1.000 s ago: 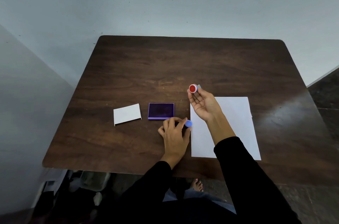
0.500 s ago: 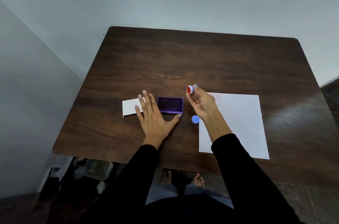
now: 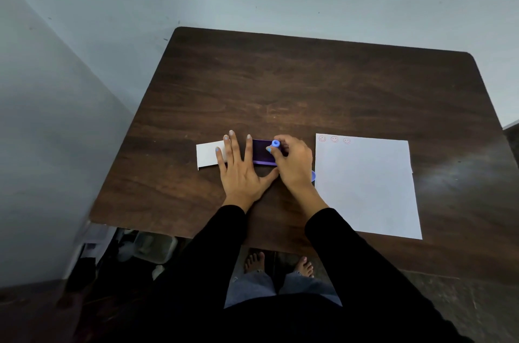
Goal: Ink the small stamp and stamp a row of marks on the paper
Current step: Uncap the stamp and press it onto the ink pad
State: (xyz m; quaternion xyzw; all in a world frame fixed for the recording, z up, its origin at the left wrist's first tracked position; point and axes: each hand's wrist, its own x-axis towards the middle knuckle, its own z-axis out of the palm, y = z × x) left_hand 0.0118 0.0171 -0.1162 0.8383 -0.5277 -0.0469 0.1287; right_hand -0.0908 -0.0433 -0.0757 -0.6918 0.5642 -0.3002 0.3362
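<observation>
My right hand (image 3: 295, 162) pinches the small blue stamp (image 3: 276, 143) by its top and holds it down on the purple ink pad (image 3: 260, 150) in the middle of the table. My left hand (image 3: 241, 171) lies flat with fingers spread, resting on the pad's left edge and on the white lid (image 3: 209, 154) beside it. The white paper (image 3: 365, 185) lies to the right, with three red smiley marks (image 3: 334, 139) in a row along its top left edge. The stamp's blue cap (image 3: 313, 175) peeks out from behind my right wrist at the paper's left edge.
The dark wooden table (image 3: 309, 84) stands against a pale wall, with a second wall close on the left. Boxes and clutter (image 3: 140, 250) lie on the floor under the table's near left corner. My bare feet (image 3: 278, 265) show below the near edge.
My right hand turned the stamp face down and brought it from above the paper's corner onto the ink pad. My left hand stayed flat by the pad. The camera view shifted left.
</observation>
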